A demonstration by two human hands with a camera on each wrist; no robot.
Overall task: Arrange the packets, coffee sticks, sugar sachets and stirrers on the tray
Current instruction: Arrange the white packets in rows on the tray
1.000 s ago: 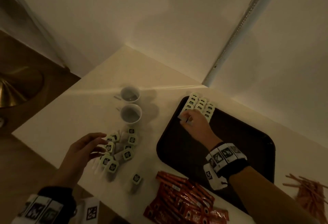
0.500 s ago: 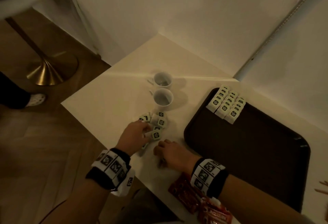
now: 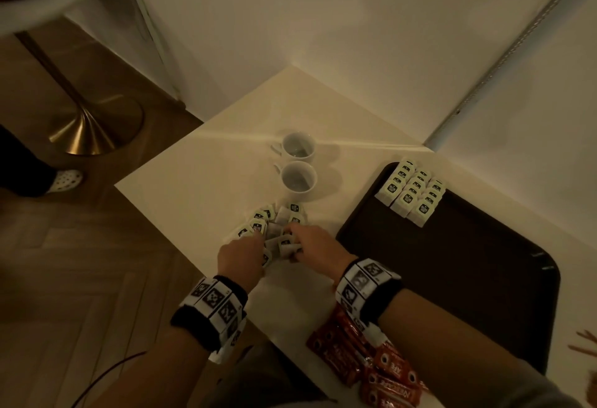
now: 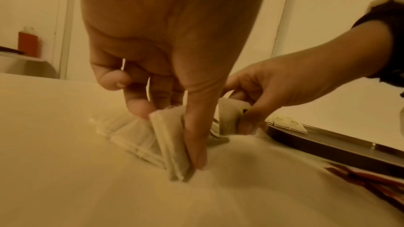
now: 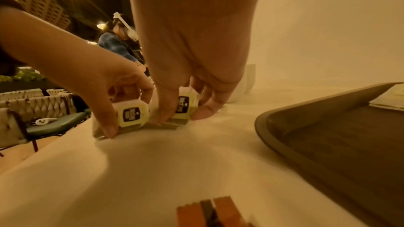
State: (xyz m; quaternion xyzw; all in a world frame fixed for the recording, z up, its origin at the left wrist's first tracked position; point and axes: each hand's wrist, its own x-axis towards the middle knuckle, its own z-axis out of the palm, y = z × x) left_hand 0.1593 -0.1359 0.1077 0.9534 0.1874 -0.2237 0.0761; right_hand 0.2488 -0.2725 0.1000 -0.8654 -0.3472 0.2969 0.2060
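Note:
A loose heap of white packets (image 3: pixel 277 220) with dark labels lies on the cream table below two cups. My left hand (image 3: pixel 240 254) pinches several packets (image 4: pixel 172 142) stood on edge between thumb and fingers. My right hand (image 3: pixel 310 244) grips a small bunch of packets (image 5: pixel 183 108) at the heap's right side. Both hands touch the table. The dark brown tray (image 3: pixel 452 265) lies to the right, with three neat rows of packets (image 3: pixel 412 196) in its far left corner. Red coffee sticks (image 3: pixel 381 365) lie near the front edge under my right forearm.
Two white cups (image 3: pixel 298 162) stand just beyond the heap. Brown stirrers (image 3: pixel 586 341) show at the far right edge. The table's left edge drops to a wooden floor with a brass stool base (image 3: pixel 87 126). A wall corner closes the far side.
My right hand left the tray's packet rows and came down to the loose heap. My left hand moved in on the heap, and both now hold packets. The head view swung left.

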